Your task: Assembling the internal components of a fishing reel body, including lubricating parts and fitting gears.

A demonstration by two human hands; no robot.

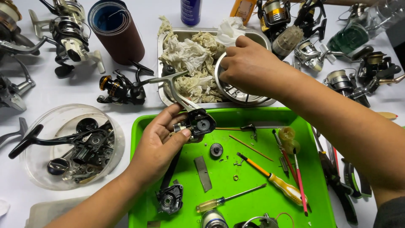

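Left hand [158, 145] curled around a fishing reel body [198, 122], thumb pressing its side, gears showing in the open black housing; silver stem and foot angle up to the left. Held just above the green plastic tray [320, 181], whose near edge is cut off by the frame. Tray holds a yellow-handled screwdriver [276, 180], a clear-handled one [228, 200], a small black gear [216, 150] and tiny screws (too small to count). Clear round tub [38, 169] at left, packed with dark reel parts, hard to separate. Farther back, right hand [249, 67] closed on the rim of a ribbed metal spool [238, 93], inside a steel pan [162, 63] stuffed with crumpled, stained paper towels [185, 55]. Spool half hidden by the hand.
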